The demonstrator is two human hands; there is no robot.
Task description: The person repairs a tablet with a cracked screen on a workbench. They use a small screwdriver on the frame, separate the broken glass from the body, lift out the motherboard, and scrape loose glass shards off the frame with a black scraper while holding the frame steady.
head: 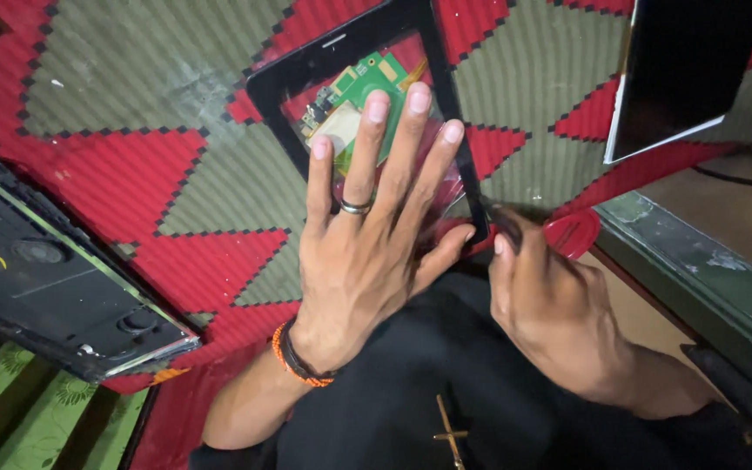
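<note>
The glass panel, a black-bordered touch panel with a clear middle, stood tilted over the red and grey mat, its top edge cut by the frame's top. A green circuit board showed through the clear middle, with a small orange flex beside it. The left hand lay flat against the panel's lower part, fingers spread and straight, palm pressed on the glass, thumb at the panel's lower right edge; a ring sat on one finger and an orange-black band on the wrist. The right hand was just right of the panel's lower right corner, fingers curled together near that corner; whether it gripped the corner or a tool could not be told. A red round piece lay just beyond the right hand's knuckles. Below both hands was black cloth on the lap. At far left lay an opened black device with its inner frame showing. At upper right, a dark screen with a pale edge leaned well apart from the panel. A greenish ledge ran along the right.
</note>
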